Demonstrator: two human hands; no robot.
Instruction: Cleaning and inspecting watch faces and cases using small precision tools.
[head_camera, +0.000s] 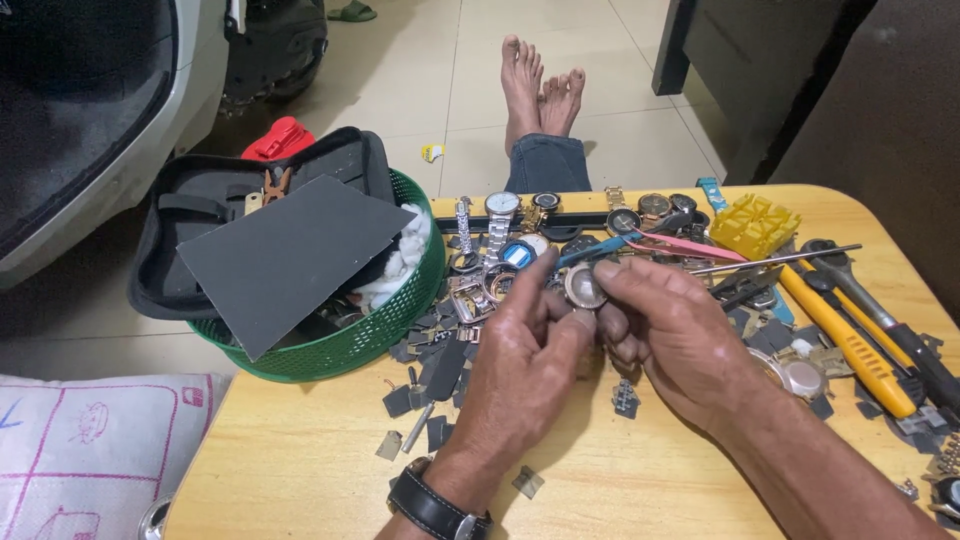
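1. Rose-gold watch case (584, 287) is pinched between both hands, held up just above the counter (300, 460). Left hand (525, 365) grips it from the near side with thumb and fingertips closed around the rim, right hand (668, 335) closes on it from the other side, so neither hand is free.
2. Looks to me like the inspect-or-open stage: the case is strapless and turned toward the face, nothing has gone into it yet.
3. Blue-handled tool (590, 252) lies just beyond the fingertips, and pink tweezers (690, 250) sit right past the right hand. Yellow knife (850, 345) and a black-handled tool (900, 335) are farther out to the right.
4. Row of watches (560, 215) runs across beyond both hands. Loose strap links (440, 365) are scattered left of the left hand, and the green basket (400, 320) with a black pouch (190, 240) sits farther left.
5. Next move, I'd guess, needs one hand to let go and grab a tool while the other keeps the case steady. It's small and smooth, so it could slip.
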